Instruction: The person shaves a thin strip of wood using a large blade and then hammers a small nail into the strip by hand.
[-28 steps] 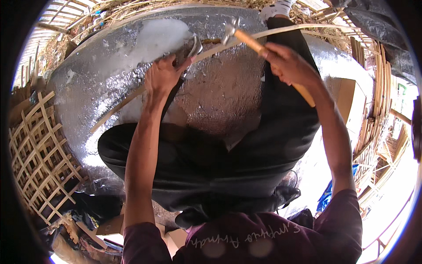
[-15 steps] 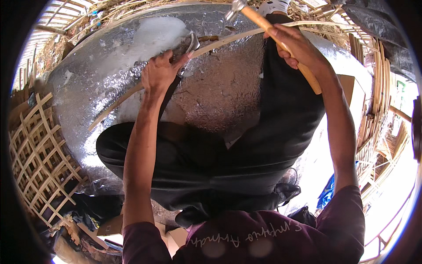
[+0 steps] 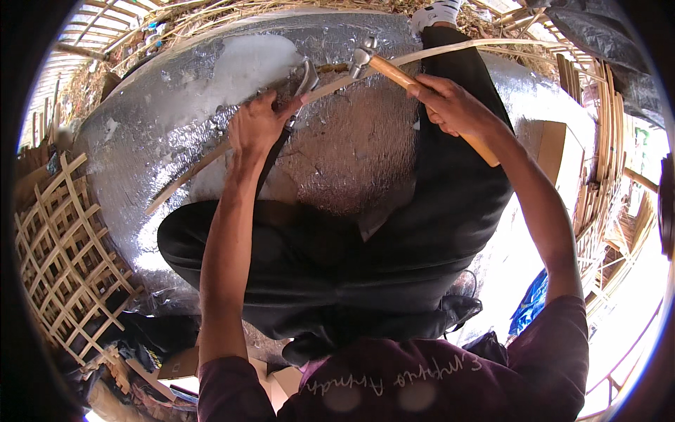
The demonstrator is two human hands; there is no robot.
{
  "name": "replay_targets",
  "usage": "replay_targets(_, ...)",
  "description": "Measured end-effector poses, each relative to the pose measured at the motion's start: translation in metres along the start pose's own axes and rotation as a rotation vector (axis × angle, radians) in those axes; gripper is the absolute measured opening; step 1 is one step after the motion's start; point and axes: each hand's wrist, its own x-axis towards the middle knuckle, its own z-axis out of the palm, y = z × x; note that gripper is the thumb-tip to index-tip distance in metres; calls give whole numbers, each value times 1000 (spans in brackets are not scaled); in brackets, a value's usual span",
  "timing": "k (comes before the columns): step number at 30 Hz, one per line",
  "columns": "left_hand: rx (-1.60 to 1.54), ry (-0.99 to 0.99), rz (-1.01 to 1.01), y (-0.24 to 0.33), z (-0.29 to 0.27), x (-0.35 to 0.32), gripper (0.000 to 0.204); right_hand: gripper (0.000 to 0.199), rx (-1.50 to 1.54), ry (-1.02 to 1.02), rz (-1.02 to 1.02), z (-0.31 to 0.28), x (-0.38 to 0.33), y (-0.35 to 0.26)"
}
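My left hand [image 3: 256, 126] is closed round a long, pale bamboo strip [image 3: 334, 87], which runs from the lower left up to the far right across my outstretched leg. Just past its fingers a curved piece of shiny metal [image 3: 308, 77] stands up against the strip; whether the hand also grips it is hidden. In my right hand [image 3: 453, 105] is a ball-peen hammer [image 3: 389, 71], held by its wooden handle. The hammer's steel head is over the strip, to the right of the metal piece; I cannot tell whether they touch.
I sit on a silver foil-faced sheet [image 3: 358, 148] with my legs [image 3: 337, 260] in black trousers. A woven bamboo lattice [image 3: 63, 260] lies at the left. Bamboo strips [image 3: 608, 141] stand on the right, near a cardboard box [image 3: 552, 151] and blue plastic [image 3: 527, 306].
The hammer's head has come down and toward me from the top edge to the strip, with my right hand lowered slightly. My left hand has barely moved on the strip.
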Motion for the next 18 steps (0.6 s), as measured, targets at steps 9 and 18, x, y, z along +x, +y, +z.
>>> replay_targets(9,1,-27,-51,3,-1,1,66,36,46,282,-193,3,-20,-25)
replay_targets(18,3,-97,-104,5,-4,-1,67,22,-251,340,-457,-1,-18,-32)
